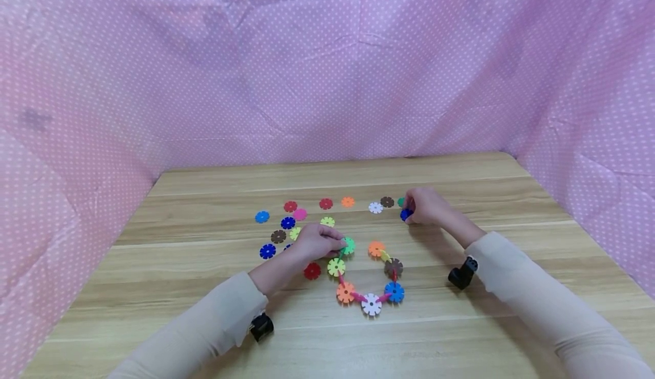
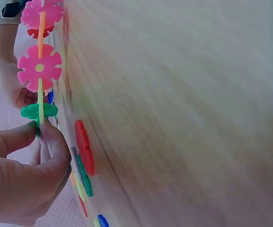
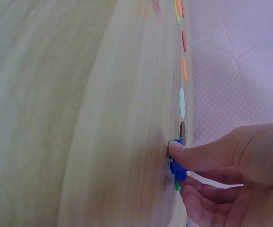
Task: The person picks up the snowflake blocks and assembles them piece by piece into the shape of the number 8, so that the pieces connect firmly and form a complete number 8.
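Note:
My left hand (image 1: 316,244) pinches the light green notched disc (image 1: 349,246) at one end of a chain of interlocking plastic snowflake discs. The chain curves in a U, with an orange disc (image 1: 345,292), a white disc (image 1: 371,305) and a light blue disc (image 1: 394,292) along its near side. Its other end is an orange disc (image 1: 376,249), apart from the green end. Farther right, my right hand (image 1: 426,205) pinches a dark blue disc (image 3: 178,165) between thumb and fingers, close to the tabletop. A green disc (image 1: 401,202) lies partly hidden behind that hand.
Loose discs lie left of and behind the chain, among them a red disc (image 1: 312,271) and a light blue disc (image 1: 262,217). A white disc (image 1: 376,207) and a brown disc (image 1: 387,202) lie left of my right hand. Pink dotted cloth (image 1: 327,83) surrounds the wooden table (image 1: 204,299).

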Available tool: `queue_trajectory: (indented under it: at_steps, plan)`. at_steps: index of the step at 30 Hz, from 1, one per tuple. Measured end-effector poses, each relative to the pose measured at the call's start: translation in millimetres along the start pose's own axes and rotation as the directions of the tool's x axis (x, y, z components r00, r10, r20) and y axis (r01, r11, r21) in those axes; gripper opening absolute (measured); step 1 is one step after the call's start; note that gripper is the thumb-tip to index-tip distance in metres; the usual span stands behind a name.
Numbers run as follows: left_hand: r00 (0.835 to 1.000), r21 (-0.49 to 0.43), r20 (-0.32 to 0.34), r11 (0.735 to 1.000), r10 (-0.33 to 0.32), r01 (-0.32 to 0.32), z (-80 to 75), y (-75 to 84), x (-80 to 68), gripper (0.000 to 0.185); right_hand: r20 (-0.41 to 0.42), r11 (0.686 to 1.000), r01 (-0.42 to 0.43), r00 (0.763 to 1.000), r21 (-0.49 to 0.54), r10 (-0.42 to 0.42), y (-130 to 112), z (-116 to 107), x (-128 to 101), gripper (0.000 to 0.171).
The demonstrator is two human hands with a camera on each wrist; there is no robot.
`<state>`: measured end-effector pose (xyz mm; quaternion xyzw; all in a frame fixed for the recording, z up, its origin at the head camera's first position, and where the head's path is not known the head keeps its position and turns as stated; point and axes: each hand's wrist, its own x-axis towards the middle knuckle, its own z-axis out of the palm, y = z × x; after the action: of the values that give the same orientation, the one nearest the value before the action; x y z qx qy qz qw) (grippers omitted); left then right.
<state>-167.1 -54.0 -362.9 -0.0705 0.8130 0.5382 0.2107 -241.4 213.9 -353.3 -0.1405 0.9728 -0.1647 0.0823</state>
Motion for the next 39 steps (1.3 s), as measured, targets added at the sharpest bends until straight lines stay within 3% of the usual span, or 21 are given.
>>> queue_trajectory:
  at_steps: [5, 15, 39]
  plan:
    - [1.000, -0.001, 0.001, 1.000, 0.004, -0.004, 0.2, -0.3, 0.3, 0.015, -0.013, 1.000, 0.009, 1.000, 0.023, -0.009, 2, 0, 0, 0.028]
    - [1.000, 0.003, 0.008, 1.000, 0.003, -0.003, -0.1, -2.5, 2.8, 0.014, -0.007, 0.977, 0.081, 0.997, 0.197, -0.081, -2, -1, -3, 0.019]
    - [1.000, -0.008, 0.000, 1.000, 0.002, -0.002, -0.4, -3.2, 1.8, 0.015, -0.009, 0.932, 0.199, 0.979, 0.303, -0.206, -43, 4, -11, 0.008]
